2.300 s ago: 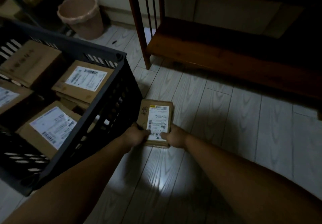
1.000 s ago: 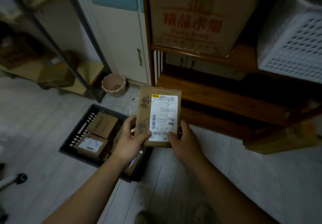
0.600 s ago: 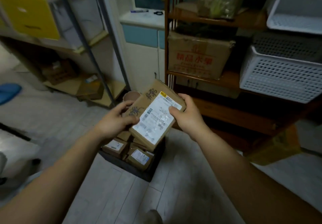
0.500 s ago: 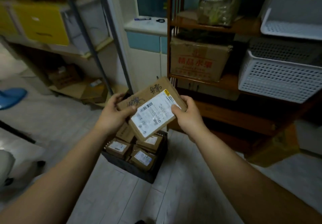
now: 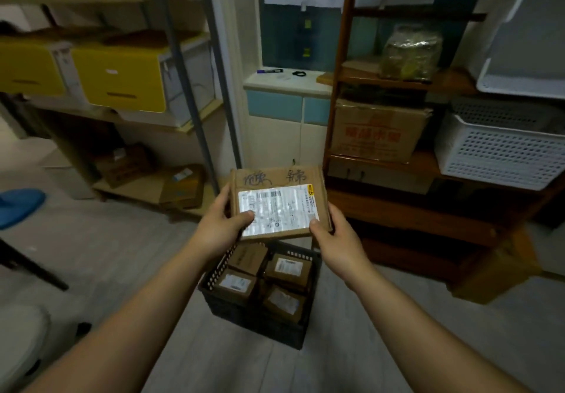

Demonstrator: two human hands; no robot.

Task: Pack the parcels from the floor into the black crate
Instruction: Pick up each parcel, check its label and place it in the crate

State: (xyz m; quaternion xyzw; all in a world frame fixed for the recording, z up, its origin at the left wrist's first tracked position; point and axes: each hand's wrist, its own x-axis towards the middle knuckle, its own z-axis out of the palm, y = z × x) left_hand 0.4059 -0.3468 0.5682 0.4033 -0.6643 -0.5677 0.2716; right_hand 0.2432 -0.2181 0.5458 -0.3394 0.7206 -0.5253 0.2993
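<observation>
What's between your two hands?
A flat brown cardboard parcel with a white label, held between the left hand and right hand in the head view.

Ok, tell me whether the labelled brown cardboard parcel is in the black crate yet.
Out: both hands hold the brown cardboard parcel above the black plastic crate.

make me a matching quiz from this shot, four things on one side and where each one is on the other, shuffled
Things:
1. flat parcel
2. black crate
3. yellow drawer unit
4. white perforated basket

Places:
A. on the wooden shelf at the right
B. on the floor below the hands, with labelled parcels inside
C. on the metal rack shelf at the left
D. held between the left hand and the right hand, label side up

Pairs: 1-D, 2-B, 3-C, 4-A
</observation>
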